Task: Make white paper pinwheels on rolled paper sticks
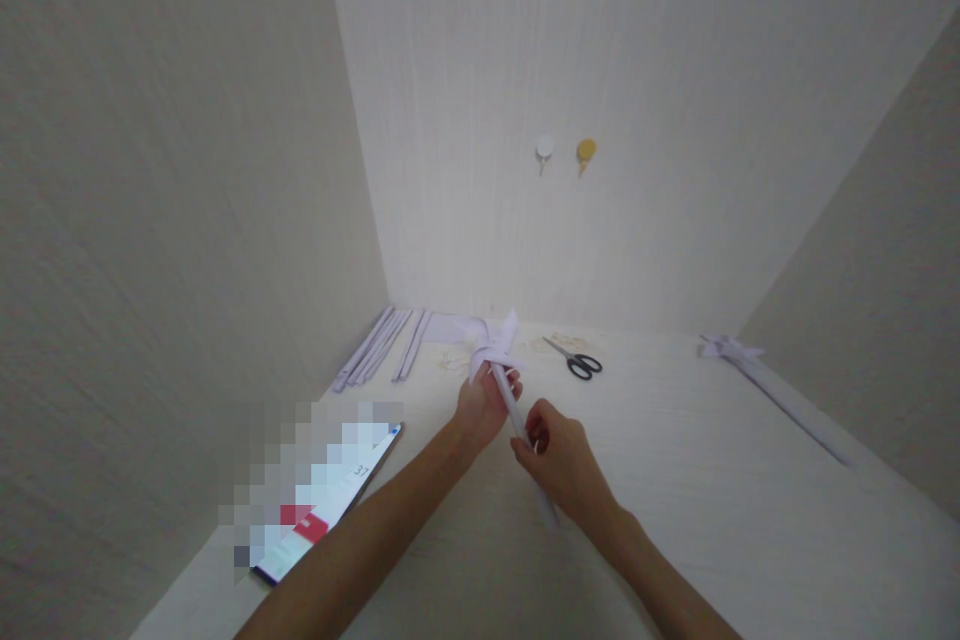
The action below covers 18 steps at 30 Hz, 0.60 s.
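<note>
A pale lilac paper flower [495, 348] with curling strip petals tops a long rolled paper stick [508, 400] in the middle of the head view. Just below the flower, my left hand [484, 407] is closed around the top of the stick, palm turned up. Lower down, my right hand [551, 440] pinches the same stick between thumb and fingers. The stick slants down to the right, and its lower end sticks out past my right hand. Part of the stick is hidden behind the fingers.
Several rolled paper sticks [375, 348] and a flat lilac sheet [448, 327] lie at the back left. Black-handled scissors [577, 360] rest behind my right hand. Another paper flower [729, 348] on a stick lies far right. A lit phone [345, 490] is near my left forearm. Walls enclose the surface.
</note>
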Tool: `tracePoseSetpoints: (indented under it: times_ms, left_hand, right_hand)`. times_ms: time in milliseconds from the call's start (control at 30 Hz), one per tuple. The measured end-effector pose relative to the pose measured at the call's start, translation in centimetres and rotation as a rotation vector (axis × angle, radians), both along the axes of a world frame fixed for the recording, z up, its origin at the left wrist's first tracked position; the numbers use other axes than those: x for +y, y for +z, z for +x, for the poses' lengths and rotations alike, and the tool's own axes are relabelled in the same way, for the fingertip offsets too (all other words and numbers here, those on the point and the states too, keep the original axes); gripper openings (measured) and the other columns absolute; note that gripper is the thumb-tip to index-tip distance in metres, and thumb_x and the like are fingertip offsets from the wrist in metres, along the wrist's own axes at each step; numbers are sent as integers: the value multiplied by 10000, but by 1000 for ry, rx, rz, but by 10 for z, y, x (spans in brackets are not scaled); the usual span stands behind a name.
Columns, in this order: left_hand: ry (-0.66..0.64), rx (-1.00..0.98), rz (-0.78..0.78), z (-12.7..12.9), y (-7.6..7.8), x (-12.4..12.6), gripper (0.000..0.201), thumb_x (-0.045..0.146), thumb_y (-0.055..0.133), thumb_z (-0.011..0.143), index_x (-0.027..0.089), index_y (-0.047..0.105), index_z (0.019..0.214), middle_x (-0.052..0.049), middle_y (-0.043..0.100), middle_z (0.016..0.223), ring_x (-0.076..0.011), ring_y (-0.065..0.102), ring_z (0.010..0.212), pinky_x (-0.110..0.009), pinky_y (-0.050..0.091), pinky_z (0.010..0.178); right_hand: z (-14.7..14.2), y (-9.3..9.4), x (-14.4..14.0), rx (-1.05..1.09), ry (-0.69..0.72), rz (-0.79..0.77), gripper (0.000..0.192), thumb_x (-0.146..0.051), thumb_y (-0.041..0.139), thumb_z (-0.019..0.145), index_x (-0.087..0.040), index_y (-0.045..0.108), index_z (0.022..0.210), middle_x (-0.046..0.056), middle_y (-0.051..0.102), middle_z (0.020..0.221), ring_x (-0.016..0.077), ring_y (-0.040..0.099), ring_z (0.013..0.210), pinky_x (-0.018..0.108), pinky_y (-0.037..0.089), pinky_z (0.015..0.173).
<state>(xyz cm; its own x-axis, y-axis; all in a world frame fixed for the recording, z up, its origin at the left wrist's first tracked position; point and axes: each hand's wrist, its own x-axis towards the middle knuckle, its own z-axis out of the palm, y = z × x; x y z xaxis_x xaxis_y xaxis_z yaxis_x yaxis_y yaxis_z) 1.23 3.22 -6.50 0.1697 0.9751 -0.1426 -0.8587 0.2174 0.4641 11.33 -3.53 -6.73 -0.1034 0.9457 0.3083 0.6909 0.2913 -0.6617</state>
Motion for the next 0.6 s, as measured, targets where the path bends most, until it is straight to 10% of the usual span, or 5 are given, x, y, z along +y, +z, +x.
tracePoseSetpoints:
  times_ms: [600]
  left_hand:
    - [49,489,408,8,36,-38,106,255,485,721,177,478,792,34,453,604,-61,407,508,-183,334,495]
  right_hand:
    - [8,73,23,307,29,280,103,-261,507,738,-167,497,779,0,546,629,96,512,524,205,404,483]
